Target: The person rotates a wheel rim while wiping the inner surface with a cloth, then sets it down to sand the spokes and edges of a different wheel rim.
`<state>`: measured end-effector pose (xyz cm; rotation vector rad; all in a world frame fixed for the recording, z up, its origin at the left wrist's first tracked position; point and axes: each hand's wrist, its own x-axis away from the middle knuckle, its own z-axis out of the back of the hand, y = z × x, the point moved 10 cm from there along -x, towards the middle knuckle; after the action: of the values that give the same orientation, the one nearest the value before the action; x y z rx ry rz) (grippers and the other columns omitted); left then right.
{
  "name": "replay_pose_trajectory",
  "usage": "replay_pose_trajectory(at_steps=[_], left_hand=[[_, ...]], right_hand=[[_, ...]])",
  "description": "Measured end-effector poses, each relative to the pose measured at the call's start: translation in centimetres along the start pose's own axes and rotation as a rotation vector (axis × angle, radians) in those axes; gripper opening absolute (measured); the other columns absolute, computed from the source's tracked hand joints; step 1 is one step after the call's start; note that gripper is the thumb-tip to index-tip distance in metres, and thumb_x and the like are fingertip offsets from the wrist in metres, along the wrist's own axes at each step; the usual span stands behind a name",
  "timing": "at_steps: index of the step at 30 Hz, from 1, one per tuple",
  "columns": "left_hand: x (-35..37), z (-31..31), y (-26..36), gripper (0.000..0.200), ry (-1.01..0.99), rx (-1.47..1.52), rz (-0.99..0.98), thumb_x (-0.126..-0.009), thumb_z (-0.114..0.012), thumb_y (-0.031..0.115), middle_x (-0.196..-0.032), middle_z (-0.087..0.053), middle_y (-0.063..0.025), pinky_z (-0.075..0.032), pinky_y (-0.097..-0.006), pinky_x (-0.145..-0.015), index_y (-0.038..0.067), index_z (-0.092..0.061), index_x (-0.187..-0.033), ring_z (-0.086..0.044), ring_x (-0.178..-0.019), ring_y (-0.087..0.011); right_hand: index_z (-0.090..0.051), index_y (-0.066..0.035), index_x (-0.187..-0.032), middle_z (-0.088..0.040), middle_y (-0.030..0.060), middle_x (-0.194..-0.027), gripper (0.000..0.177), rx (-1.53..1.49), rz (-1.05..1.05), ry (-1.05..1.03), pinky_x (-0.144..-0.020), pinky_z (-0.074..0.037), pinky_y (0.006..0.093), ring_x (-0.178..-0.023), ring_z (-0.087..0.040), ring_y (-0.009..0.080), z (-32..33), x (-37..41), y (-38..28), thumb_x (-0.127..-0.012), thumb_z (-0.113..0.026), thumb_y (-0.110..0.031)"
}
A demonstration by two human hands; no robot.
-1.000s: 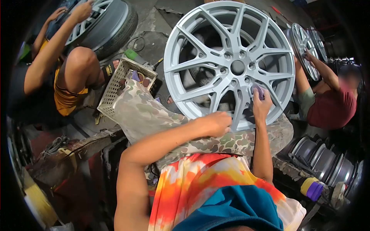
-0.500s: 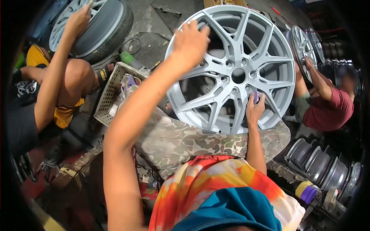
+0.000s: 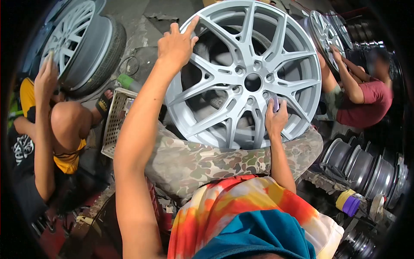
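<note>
A large silver-grey alloy wheel [image 3: 246, 54] with Y-shaped spokes leans face-up against my camouflage-covered lap [image 3: 207, 159]. At its upper left rim is my left hand [image 3: 176, 46], fingers apart, with the index finger stretched out onto the outer end of a spoke. Nothing shows in that hand, though its palm side is hidden. Below the wheel's centre hole, my right hand [image 3: 277, 118] pinches a small purple pad [image 3: 276, 103] against a spoke near the lug holes.
A cream plastic basket [image 3: 113, 123] stands left of my lap. Co-workers sit on both sides, the left one by a tyred wheel [image 3: 110, 47], the right one holding another wheel [image 3: 323, 34]. Bare rims [image 3: 360, 168] lie at right near purple and yellow rolls [image 3: 350, 205].
My left hand has moved left and slightly down from over the spokes to the rim's edge. The wheel appears further left and higher in view. My right hand still holds the purple pad.
</note>
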<state>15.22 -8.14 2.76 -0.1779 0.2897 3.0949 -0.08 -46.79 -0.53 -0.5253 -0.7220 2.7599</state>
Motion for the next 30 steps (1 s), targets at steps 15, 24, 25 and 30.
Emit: replay_pose_trajectory(at_steps=[15,24,25,30], left_hand=[[4.7,3.1,0.0,0.043,0.05,-0.042,0.015,-0.094,-0.068,0.037,-0.119,-0.059,-0.0184,-0.054,-0.0512,-0.085,-0.001,-0.067,-0.114,-0.062,-0.109,-0.0375],[5.8,3.6,14.3,0.039,-0.312,0.82,-0.434,-0.088,-0.08,0.033,-0.1,-0.069,-0.01,-0.052,-0.0316,-0.084,0.003,-0.072,-0.111,-0.066,-0.093,-0.0183],[7.4,3.0,17.4,0.041,-0.509,0.905,-0.468,-0.088,-0.081,0.032,-0.103,-0.07,-0.008,-0.052,-0.0301,-0.083,0.003,-0.07,-0.115,-0.065,-0.093,-0.0149],[13.4,0.8,28.2,0.029,-1.22,1.148,-0.501,-0.098,-0.072,0.026,-0.093,-0.071,-0.0011,-0.053,-0.0258,-0.079,0.001,-0.068,-0.112,-0.065,-0.086,-0.0091]], right_hand=[[-0.06,-0.002,-0.095,-0.066,0.0205,-0.083,0.027,-0.054,-0.003,-0.006,-0.069,-0.048,0.048,-0.075,-0.063,0.0411,0.0,-0.2,0.7,-0.094,-0.069,-0.028],[-0.067,0.001,-0.093,-0.061,0.0059,-0.08,0.029,-0.537,0.002,-0.256,-0.069,-0.045,0.0312,-0.074,-0.053,0.014,4.2,-0.8,-2.7,-0.088,-0.08,-0.024],[-0.067,0.001,-0.091,-0.06,0.0081,-0.078,0.03,-0.529,0.147,-0.385,-0.069,-0.045,0.0316,-0.074,-0.054,0.0138,5.4,-0.7,-5.2,-0.086,-0.082,-0.024],[-0.062,-0.001,-0.099,-0.058,0.0145,-0.073,0.039,-0.565,0.356,-0.513,-0.064,-0.047,0.0372,-0.066,-0.058,0.0246,9.9,-2.3,-7.4,-0.079,-0.085,-0.026]])
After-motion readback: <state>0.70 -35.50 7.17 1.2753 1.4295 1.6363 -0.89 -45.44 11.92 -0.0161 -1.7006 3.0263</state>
